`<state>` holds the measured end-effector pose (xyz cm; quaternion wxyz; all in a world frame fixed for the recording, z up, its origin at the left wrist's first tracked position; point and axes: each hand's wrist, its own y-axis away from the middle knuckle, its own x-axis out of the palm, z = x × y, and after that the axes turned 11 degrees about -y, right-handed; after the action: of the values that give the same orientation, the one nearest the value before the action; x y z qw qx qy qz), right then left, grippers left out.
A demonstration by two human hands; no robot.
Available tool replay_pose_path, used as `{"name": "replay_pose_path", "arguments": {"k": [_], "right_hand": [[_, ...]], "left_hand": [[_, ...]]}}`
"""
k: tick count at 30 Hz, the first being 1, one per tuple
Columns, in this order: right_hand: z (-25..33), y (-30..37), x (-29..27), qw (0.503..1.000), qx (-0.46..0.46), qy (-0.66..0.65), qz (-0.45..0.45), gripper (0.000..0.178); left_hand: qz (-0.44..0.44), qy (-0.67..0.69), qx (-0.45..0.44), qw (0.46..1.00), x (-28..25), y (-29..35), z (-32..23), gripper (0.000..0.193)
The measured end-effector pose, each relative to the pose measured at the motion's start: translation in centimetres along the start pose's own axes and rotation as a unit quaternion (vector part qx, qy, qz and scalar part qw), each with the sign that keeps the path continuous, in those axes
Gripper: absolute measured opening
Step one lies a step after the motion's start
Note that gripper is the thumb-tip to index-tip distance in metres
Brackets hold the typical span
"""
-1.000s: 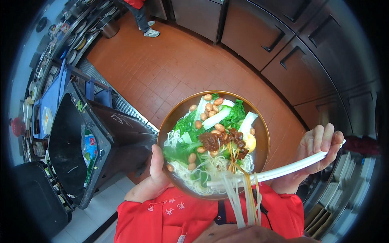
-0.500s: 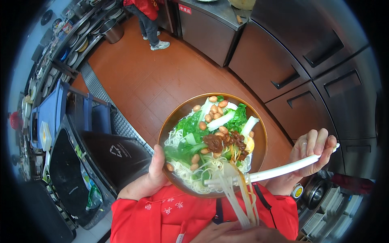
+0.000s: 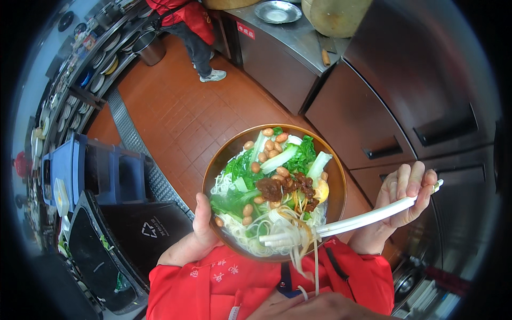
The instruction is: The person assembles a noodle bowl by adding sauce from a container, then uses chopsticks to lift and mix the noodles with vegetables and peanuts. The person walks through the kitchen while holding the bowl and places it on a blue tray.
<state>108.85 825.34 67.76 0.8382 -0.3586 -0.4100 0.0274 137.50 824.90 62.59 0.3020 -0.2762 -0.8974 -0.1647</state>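
Note:
My left hand (image 3: 200, 229) is wrapped round the left side of a brown bowl (image 3: 336, 184), thumb up along the rim, other fingers hidden beneath. In the bowl lie thin white noodles (image 3: 220, 184), leafy greens (image 3: 245, 170), peanuts (image 3: 279, 147), a dark brown sauce (image 3: 270, 188) and a yellow piece (image 3: 321, 192), perhaps egg. My right hand (image 3: 397, 205) is closed round a pair of white chopsticks (image 3: 362, 218). Their tips rest among the noodles at the bowl's near side. Several strands (image 3: 316, 266) run from there over the near rim toward me.
A black bin (image 3: 96, 250) with an open lid and a blue cart (image 3: 96, 170) stand at left. Steel cabinets (image 3: 357, 117) line the right; a knife (image 3: 325, 56) and metal plate (image 3: 277, 13) lie on the counter. A person in red (image 3: 186, 26) stands far off.
The strands over the near rim have become fewer and thinner. The bowl and chopsticks have shifted slightly left. My view has tilted, showing more of the counter; both hands keep their hold.

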Motion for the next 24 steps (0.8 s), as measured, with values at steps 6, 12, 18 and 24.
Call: {"name": "replay_pose_path", "arguments": {"k": [6,12,18,24], "right_hand": [[1.4,-4.0,-4.8,0.997,0.056,-0.019,0.042,0.018],[-2.0,-9.2,-5.4,0.982,0.14,-0.09,0.093,0.019],[-4.7,-10.6,-7.5,0.977,0.169,-0.11,0.074,0.019],[-6.7,-14.9,-6.0,0.959,0.214,-0.13,0.132,0.021]], "left_hand": [[-0.062,0.034,0.088,0.994,3.7,-4.1,0.3,0.08],[-0.106,0.057,0.124,0.985,4.4,-4.3,1.6,0.081],[-0.15,0.057,0.14,0.977,3.6,-2.8,1.9,0.082],[-0.17,0.022,0.157,0.973,3.8,-4.1,-1.3,0.084]]}}
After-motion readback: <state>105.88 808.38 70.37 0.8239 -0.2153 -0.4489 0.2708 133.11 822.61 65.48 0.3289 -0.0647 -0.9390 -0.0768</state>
